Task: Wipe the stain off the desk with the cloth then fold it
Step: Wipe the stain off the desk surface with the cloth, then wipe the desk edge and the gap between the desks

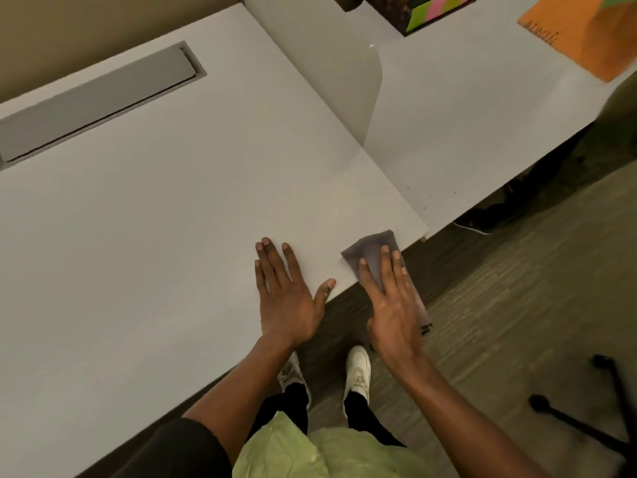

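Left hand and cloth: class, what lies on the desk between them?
Nothing. In the head view, only bare white desk separates the left hand, flat on the surface, from the grey cloth under the right hand at the desk's edge.

Both arms reach forward; the left hand [287,291] lies flat with fingers spread, and the right hand [391,301] presses palm-down, fingers extended together.

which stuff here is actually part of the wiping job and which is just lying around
Part of the job:
- grey cloth under the right hand, at the desk edge
- white desk
- left hand, flat on the desk

Just lying about:
- orange folder
- colourful box
- grey cable flap
- chair base on the floor
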`<action>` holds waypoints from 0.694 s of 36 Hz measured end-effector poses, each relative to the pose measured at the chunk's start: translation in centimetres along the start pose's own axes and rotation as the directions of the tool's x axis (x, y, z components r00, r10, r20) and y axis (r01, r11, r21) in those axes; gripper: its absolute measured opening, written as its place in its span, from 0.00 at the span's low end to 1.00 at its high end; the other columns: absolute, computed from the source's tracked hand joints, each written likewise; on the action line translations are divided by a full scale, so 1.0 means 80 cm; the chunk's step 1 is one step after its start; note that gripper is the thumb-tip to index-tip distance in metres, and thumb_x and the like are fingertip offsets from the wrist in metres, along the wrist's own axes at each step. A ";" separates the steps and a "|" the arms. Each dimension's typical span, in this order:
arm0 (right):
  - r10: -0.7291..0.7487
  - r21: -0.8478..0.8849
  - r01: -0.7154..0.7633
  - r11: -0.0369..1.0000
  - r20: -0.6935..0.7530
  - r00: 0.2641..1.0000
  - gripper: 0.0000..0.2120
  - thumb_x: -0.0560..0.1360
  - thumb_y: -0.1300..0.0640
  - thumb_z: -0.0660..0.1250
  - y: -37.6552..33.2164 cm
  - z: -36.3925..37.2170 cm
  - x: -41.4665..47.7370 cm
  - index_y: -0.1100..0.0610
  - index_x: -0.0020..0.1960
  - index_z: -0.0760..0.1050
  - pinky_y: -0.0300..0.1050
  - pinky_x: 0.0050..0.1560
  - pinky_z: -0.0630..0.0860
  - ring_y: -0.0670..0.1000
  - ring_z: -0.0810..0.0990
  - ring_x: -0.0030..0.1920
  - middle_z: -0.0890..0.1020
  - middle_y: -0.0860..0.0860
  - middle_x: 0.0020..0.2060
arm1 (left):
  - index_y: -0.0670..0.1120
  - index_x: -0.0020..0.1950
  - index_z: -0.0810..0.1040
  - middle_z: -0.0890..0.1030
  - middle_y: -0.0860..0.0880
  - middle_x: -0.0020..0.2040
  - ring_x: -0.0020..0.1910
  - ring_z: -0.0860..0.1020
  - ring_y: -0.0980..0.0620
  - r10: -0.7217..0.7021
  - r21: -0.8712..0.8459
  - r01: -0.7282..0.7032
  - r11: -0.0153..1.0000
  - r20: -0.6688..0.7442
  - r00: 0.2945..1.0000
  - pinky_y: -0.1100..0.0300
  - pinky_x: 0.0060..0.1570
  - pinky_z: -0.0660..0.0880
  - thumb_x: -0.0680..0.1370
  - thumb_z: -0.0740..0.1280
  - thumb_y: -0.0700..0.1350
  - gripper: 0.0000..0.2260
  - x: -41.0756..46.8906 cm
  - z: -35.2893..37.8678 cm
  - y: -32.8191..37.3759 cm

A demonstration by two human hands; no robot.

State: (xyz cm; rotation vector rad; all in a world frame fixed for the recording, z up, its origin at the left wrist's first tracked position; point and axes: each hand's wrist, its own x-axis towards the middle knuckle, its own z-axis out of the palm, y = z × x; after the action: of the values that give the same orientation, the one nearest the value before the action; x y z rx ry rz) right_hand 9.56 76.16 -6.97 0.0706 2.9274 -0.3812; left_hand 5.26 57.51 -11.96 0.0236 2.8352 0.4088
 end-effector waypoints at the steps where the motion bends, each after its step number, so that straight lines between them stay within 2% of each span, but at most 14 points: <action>1: 0.039 0.028 -0.038 0.999 -0.028 0.999 0.52 0.71 0.69 0.74 -0.003 0.003 -0.002 0.51 0.86 0.51 0.61 0.83 0.56 0.60 0.38 0.85 0.41 0.58 0.85 | 0.41 0.87 0.32 0.25 0.37 0.84 0.84 0.25 0.40 -0.003 0.010 0.003 1.000 0.000 1.000 0.40 0.85 0.35 0.83 0.43 0.76 0.49 0.000 -0.001 0.002; 4: 0.148 0.151 -0.132 0.980 -0.098 0.984 0.52 0.70 0.74 0.71 -0.016 0.015 -0.004 0.51 0.86 0.51 0.59 0.82 0.61 0.59 0.39 0.85 0.42 0.58 0.85 | 0.40 0.87 0.32 0.26 0.36 0.84 0.85 0.26 0.38 -0.006 0.037 0.005 0.999 0.017 1.000 0.40 0.85 0.34 0.83 0.43 0.76 0.49 -0.001 -0.002 0.003; 6: 0.221 0.276 -0.174 0.945 -0.148 0.964 0.51 0.69 0.78 0.68 -0.026 0.021 -0.003 0.52 0.85 0.54 0.60 0.80 0.64 0.59 0.42 0.85 0.45 0.58 0.85 | 0.40 0.86 0.31 0.25 0.36 0.84 0.84 0.26 0.38 0.003 0.043 -0.004 0.999 0.036 0.999 0.41 0.84 0.32 0.82 0.43 0.77 0.50 0.002 -0.003 0.002; 10: 0.370 0.547 -0.185 0.816 -0.249 0.895 0.44 0.71 0.82 0.62 -0.045 0.028 -0.006 0.54 0.82 0.64 0.58 0.78 0.69 0.58 0.51 0.85 0.53 0.58 0.85 | 0.41 0.85 0.28 0.22 0.38 0.82 0.83 0.23 0.38 -0.001 0.067 -0.006 0.998 0.109 0.994 0.40 0.83 0.30 0.82 0.44 0.77 0.50 0.004 -0.008 0.002; 13: 0.440 0.702 -0.186 0.688 -0.199 0.876 0.44 0.71 0.82 0.61 -0.047 0.023 -0.017 0.52 0.81 0.65 0.51 0.80 0.66 0.55 0.58 0.84 0.58 0.55 0.84 | 0.41 0.86 0.29 0.22 0.38 0.83 0.83 0.24 0.38 -0.012 0.070 0.002 0.998 0.135 0.991 0.39 0.84 0.31 0.81 0.43 0.77 0.51 0.003 -0.013 0.004; 16: 0.463 0.806 -0.210 0.554 -0.088 0.882 0.42 0.73 0.80 0.61 -0.037 0.017 -0.036 0.50 0.81 0.67 0.43 0.78 0.67 0.52 0.65 0.81 0.62 0.51 0.83 | 0.41 0.86 0.30 0.23 0.39 0.84 0.83 0.23 0.38 0.002 0.080 -0.013 0.997 0.133 0.991 0.37 0.81 0.26 0.80 0.41 0.78 0.51 0.001 -0.016 0.006; 18: 0.487 0.871 -0.235 0.432 -0.006 0.873 0.39 0.75 0.78 0.62 -0.030 0.018 -0.048 0.48 0.80 0.69 0.41 0.75 0.69 0.49 0.68 0.78 0.67 0.49 0.81 | 0.40 0.86 0.30 0.24 0.39 0.84 0.83 0.23 0.39 0.008 0.094 -0.020 0.995 0.135 0.991 0.35 0.81 0.27 0.81 0.42 0.77 0.51 0.001 -0.016 0.006; 20: 0.537 0.943 -0.268 0.199 0.124 0.835 0.35 0.77 0.76 0.62 -0.021 0.022 -0.057 0.47 0.77 0.72 0.37 0.69 0.73 0.47 0.72 0.75 0.72 0.48 0.77 | 0.39 0.86 0.30 0.24 0.39 0.84 0.83 0.23 0.40 0.011 0.093 -0.024 0.995 0.138 0.990 0.36 0.82 0.29 0.82 0.43 0.76 0.50 0.003 -0.014 0.005; 22: 0.563 0.964 -0.264 -0.042 0.241 0.791 0.33 0.78 0.76 0.62 -0.012 0.031 -0.066 0.47 0.75 0.74 0.31 0.58 0.78 0.43 0.77 0.69 0.77 0.46 0.72 | 0.39 0.86 0.30 0.25 0.39 0.84 0.83 0.24 0.40 0.002 0.092 -0.016 0.996 0.150 0.989 0.37 0.83 0.30 0.81 0.43 0.76 0.51 0.006 -0.012 0.004; 23: 0.569 0.961 -0.251 -0.118 0.272 0.776 0.34 0.77 0.77 0.62 -0.009 0.035 -0.070 0.47 0.74 0.75 0.30 0.54 0.79 0.42 0.78 0.67 0.78 0.45 0.71 | 0.39 0.86 0.30 0.25 0.39 0.85 0.84 0.24 0.40 -0.004 0.098 -0.011 0.995 0.153 0.988 0.38 0.83 0.30 0.81 0.43 0.76 0.51 0.007 -0.011 0.002; 25: 0.583 0.954 -0.219 -0.205 0.299 0.755 0.34 0.75 0.78 0.62 -0.004 0.046 -0.075 0.49 0.73 0.75 0.33 0.55 0.80 0.42 0.79 0.66 0.79 0.45 0.70 | 0.39 0.86 0.30 0.26 0.39 0.85 0.84 0.25 0.40 -0.010 0.114 -0.007 0.993 0.145 0.989 0.39 0.83 0.29 0.81 0.43 0.77 0.51 0.010 -0.011 0.001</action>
State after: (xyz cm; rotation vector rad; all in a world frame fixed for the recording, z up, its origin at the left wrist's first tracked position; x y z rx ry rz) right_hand 16.11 74.78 -9.24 1.3534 1.6905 -2.3976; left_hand 4.27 57.37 -11.37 0.0709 2.7102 0.2334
